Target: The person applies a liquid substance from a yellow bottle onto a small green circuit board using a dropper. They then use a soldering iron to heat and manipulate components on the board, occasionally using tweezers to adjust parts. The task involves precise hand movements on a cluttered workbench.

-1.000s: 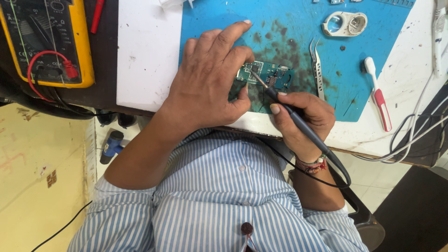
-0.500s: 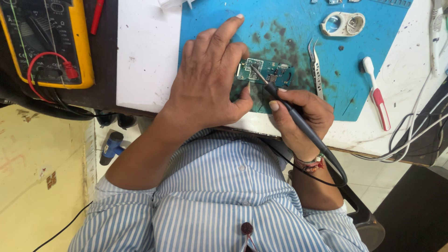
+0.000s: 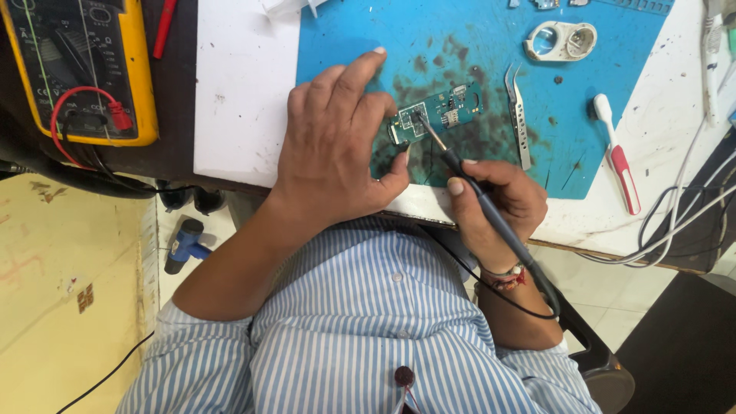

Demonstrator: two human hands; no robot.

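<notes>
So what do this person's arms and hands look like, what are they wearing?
Both hands, left hand and right hand, are bare, no gloves. The blue-and-white striped shirt sleeves are rolled up to the elbows. A red-and-dark thread bracelet circles the right wrist.

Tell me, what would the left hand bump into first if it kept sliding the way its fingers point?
Probably nothing on the stained blue rubber work mat: past the left hand, the bare mat continues to the picture's top edge.
</notes>
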